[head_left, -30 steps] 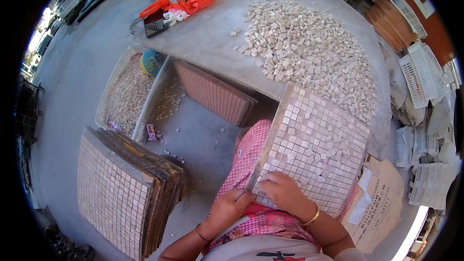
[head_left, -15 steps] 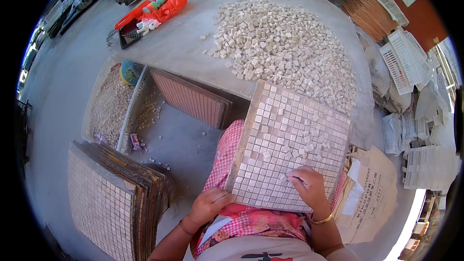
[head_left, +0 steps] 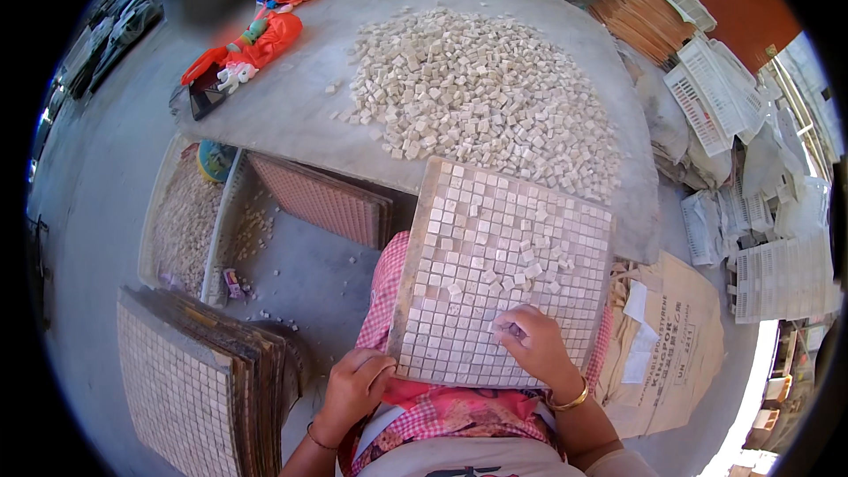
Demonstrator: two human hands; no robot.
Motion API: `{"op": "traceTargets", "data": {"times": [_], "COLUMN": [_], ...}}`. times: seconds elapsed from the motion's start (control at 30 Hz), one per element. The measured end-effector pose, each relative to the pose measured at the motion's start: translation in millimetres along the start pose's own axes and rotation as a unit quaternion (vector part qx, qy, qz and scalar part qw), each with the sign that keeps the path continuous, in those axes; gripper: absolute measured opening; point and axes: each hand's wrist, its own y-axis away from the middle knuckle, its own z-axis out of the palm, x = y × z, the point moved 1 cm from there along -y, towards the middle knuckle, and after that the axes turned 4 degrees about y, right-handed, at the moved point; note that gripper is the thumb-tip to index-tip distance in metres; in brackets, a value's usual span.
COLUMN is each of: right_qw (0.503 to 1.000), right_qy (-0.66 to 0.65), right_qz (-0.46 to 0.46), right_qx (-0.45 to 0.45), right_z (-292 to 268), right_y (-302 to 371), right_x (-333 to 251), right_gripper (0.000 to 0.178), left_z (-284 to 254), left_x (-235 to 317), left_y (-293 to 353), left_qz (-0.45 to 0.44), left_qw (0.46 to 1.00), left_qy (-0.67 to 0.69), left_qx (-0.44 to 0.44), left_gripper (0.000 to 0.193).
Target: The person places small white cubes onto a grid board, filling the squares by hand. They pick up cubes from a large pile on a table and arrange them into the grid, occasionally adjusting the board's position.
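Note:
A grid board (head_left: 413,247) full of small square stone tiles lies tilted across my lap, its far edge against the table. Several loose tiles (head_left: 530,270) are scattered on top of the set rows, and a few grid cells look darker and unfilled. My left hand (head_left: 353,382) is closed on the board's near left corner. Low over the board's near part, my right hand (head_left: 537,346) is bent in a pinch, with a small pale tile (head_left: 497,328) at its fingertips. Beyond the board a large heap of loose tiles (head_left: 477,79) covers the table.
At the left stands a stack of tiled boards (head_left: 172,375). A white plastic bin (head_left: 215,261) with tile pieces and pinkish grid boards (head_left: 318,200) are beside the table. Paper sacks (head_left: 680,344) and white crates (head_left: 707,110) are right; a red bag (head_left: 278,35) is far left.
The whole view has shifted, so most things sit further left and a little lower in the picture. Both hands keep nearly the same places on the board; my left fingers are curled more.

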Motion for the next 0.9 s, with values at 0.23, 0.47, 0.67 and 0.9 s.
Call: {"op": "traceTargets", "data": {"times": [0.23,0.47,0.67,0.9], "right_qw": [0.960,0.999,0.996,0.986], "right_qy": [-0.254,-0.023,0.063,0.089], "right_qz": [0.118,0.012,-0.056,-0.128], "right_qx": [0.007,-0.027,-0.039,-0.052], "right_z": [2,4,19,23], "right_y": [-4,-6,-8,-8], "right_x": [0,-5,-7,-8], "right_gripper": [0.010,0.018,0.032,0.027], "left_z": [17,26,25,28], "left_x": [21,22,20,22], "left_y": [-25,-39,-38,-39], "left_qz": [-0.024,-0.027,-0.049,-0.049], "left_qw": [0.992,0.990,0.988,0.987], "left_qy": [0.124,0.138,0.145,0.150], "left_qx": [0.004,0.006,0.009,-0.014], "left_gripper": [0.011,0.011,0.012,0.012]}}
